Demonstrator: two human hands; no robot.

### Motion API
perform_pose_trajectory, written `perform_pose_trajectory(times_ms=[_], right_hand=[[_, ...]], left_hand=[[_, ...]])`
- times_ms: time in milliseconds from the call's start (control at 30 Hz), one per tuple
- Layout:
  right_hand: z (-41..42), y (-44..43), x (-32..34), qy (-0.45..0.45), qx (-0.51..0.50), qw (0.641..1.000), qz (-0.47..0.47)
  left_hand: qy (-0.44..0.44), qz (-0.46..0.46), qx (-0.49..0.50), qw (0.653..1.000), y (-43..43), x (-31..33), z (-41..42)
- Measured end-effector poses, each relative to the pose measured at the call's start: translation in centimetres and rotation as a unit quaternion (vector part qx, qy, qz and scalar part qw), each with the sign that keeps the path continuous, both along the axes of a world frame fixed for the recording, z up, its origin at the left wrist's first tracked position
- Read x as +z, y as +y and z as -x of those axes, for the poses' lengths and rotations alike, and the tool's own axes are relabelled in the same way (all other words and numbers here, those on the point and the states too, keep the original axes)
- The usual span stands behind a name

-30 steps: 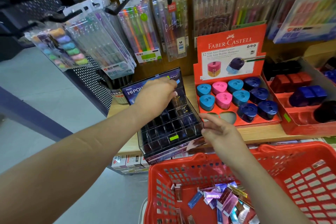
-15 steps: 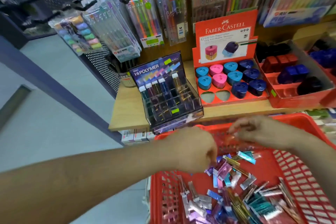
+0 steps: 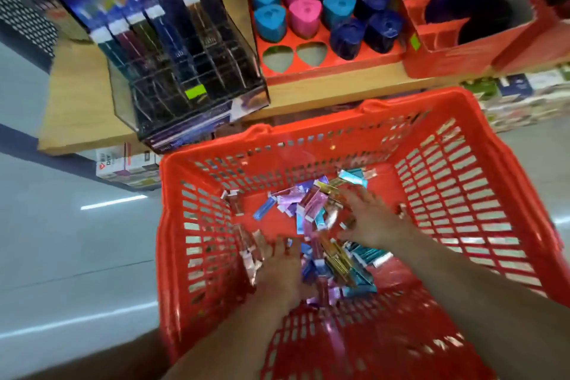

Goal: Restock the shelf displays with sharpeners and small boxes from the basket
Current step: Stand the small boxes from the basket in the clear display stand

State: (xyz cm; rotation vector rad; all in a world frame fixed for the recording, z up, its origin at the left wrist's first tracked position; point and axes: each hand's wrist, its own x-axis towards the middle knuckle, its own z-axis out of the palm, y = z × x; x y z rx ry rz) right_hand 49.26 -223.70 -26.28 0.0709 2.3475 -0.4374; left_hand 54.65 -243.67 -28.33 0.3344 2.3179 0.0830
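Small boxes [image 3: 311,207]: slim, foil-bright pink, purple, teal, gold; heaped loose on the floor of the red basket [image 3: 308,140]. Left hand [image 3: 287,268]: fingers buried in the heap, hold not discernible. Right hand [image 3: 374,224]: fingers spread wide, blurred, resting on the boxes.

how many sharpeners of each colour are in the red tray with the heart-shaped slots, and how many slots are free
light blue sharpeners: 4
pink sharpeners: 2
dark blue sharpeners: 4
total: 10
empty slots: 2
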Motion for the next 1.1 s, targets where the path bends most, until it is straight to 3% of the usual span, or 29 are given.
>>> perform_pose_trajectory(times_ms=[167, 300, 467, 533, 633, 700, 767, 867, 967, 1100], right_hand=[[-0.4, -2.0, -3.3, -0.005, -0.022, 1.0, -0.014], [-2.4, -3.5, -4.7, 0.045, -0.005, 0.999, -0.021], [-4.0, -2.9, -4.6, 0.058, -0.068, 0.991, 0.096], [-3.8, -2.9, -3.9, 0.023, -0.124, 0.977, 0.175], [-3.1, -2.3, -2.9, -0.055, -0.162, 0.969, 0.178], [-2.9, -1.4, -1.9, -0.114, -0.273, 0.927, 0.229], [-3.0, -0.7, -0.2, -0.163, -0.383, 0.856, 0.306], [-3.0, -0.2, 2.0, -0.205, -0.454, 0.773, 0.393], [-2.8, -1.2, 4.3, -0.203, -0.469, 0.747, 0.425], [-3.2, -2.7, 8.2, -0.205, -0.415, 0.769, 0.44]], left_hand=[[0.065, -0.031, 0.009, 0.997, 1.2, -2.2, -2.6], [0.03, -0.06, 0.039, 0.997, 1.1, -2.5, -2.0], [-0.004, -0.072, 0.079, 0.994, -0.9, -2.2, -1.5], [0.003, -0.101, 0.129, 0.987, -1.6, -2.0, -1.5], [-0.002, -0.121, 0.203, 0.972, -1.7, -1.4, 0.0], [-0.031, -0.164, 0.276, 0.946, -1.8, -0.8, 1.0], [-0.061, -0.212, 0.363, 0.905, -2.1, 0.5, 1.7], [-0.093, -0.265, 0.432, 0.857, -2.3, 2.8, 2.5], [-0.106, -0.306, 0.433, 0.841, -2.2, 5.3, 3.3], [-0.107, -0.327, 0.41, 0.844, -2.3, 8.6, 4.4]])
